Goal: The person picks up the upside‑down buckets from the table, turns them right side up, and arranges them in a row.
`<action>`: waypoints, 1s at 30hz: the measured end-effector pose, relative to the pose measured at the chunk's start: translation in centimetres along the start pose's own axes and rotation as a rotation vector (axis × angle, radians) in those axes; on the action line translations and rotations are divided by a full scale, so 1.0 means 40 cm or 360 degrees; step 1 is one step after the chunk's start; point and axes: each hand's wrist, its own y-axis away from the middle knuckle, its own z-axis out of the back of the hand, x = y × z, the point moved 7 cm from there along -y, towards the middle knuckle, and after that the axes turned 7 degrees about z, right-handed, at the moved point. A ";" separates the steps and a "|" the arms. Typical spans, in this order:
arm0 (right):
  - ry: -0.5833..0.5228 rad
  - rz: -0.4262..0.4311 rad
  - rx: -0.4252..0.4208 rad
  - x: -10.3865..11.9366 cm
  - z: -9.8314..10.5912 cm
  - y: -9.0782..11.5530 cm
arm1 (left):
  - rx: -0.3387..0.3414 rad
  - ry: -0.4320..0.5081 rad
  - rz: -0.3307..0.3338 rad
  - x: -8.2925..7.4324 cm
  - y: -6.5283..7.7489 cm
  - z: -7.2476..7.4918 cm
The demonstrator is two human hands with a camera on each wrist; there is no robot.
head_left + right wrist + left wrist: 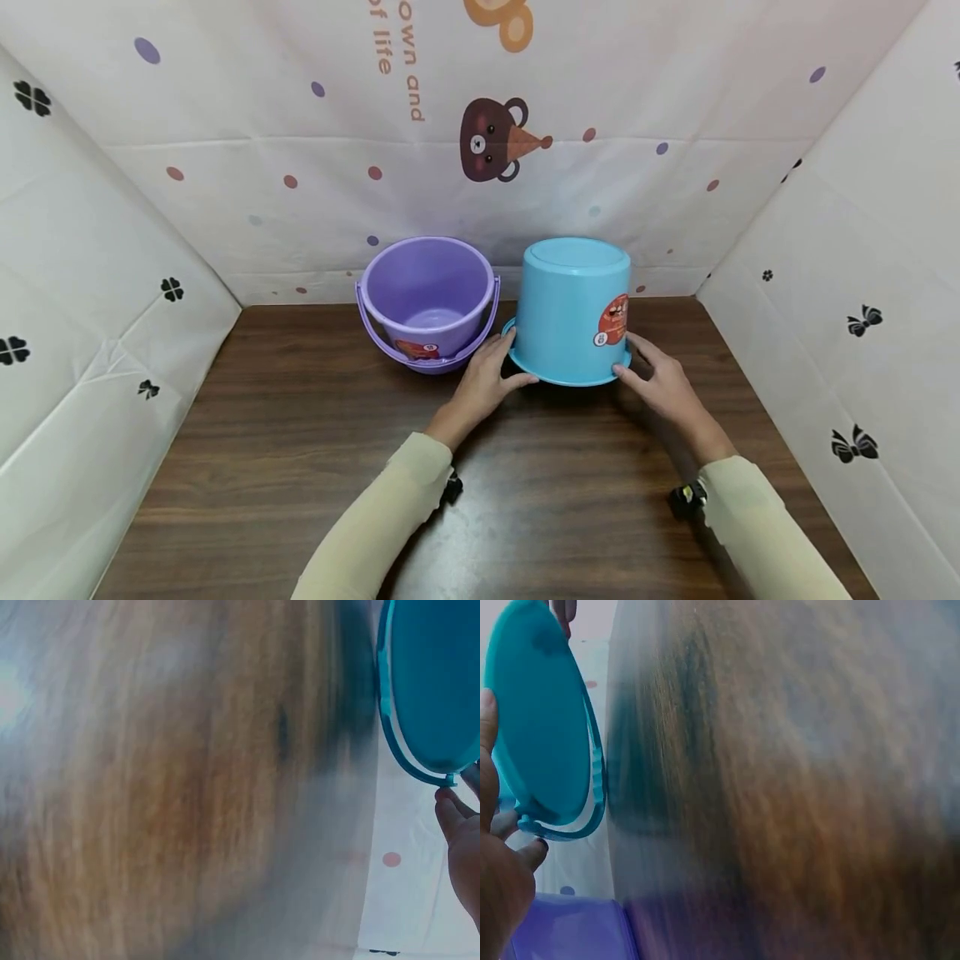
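A light-blue bucket (pixel 566 321) is upside down, its base uppermost and a red label on its side. Both hands hold it by the rim from opposite sides: my left hand (pixel 483 383) at the left, thumb along the front edge, and my right hand (pixel 663 383) at the right. Both wrist views show the bucket's open mouth raised off the table, with its handle (pixel 596 776) hanging below the rim. Just left of the blue bucket, a purple bucket (pixel 431 279) stands upright, its handle (pixel 397 357) lowered over the front. My left fingers are close to that handle.
The brown wooden tabletop (pixel 285 467) spreads out below and in front of both buckets. A white patterned sheet (pixel 247 100) forms the back wall, with more white sheets (pixel 810 275) along both sides. A black device (pixel 686 500) is strapped at the right wrist.
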 end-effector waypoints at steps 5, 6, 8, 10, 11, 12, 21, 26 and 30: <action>-0.0028 0.0002 -0.0018 0.004 0.005 0.003 | -0.0041 0.0042 -0.0042 -0.014 0.000 0.010; -0.0038 0.0003 -0.0016 0.005 0.006 0.005 | -0.0053 0.0042 -0.0052 -0.017 0.001 0.013; -0.0057 0.0029 -0.0022 0.010 0.008 0.009 | -0.0087 0.0043 -0.0072 -0.022 0.001 0.021; -0.0073 0.0068 -0.0028 0.016 0.010 0.014 | -0.0130 0.0046 -0.0094 -0.027 0.001 0.030; -0.0081 0.0089 -0.0033 0.019 0.011 0.016 | -0.0153 0.0047 -0.0105 -0.029 0.002 0.034; -0.0086 0.0115 -0.0041 0.023 0.011 0.019 | -0.0174 0.0048 -0.0116 -0.030 0.002 0.037; -0.0120 0.0187 -0.0173 0.042 0.016 0.026 | -0.0229 0.0124 -0.0197 -0.045 0.006 0.059; -0.0097 0.0221 -0.0293 0.060 0.026 0.022 | -0.0310 0.0137 -0.0316 -0.054 0.019 0.061; -0.0091 0.0218 -0.0313 0.066 0.025 0.020 | -0.0413 0.0123 -0.0407 -0.060 0.028 0.065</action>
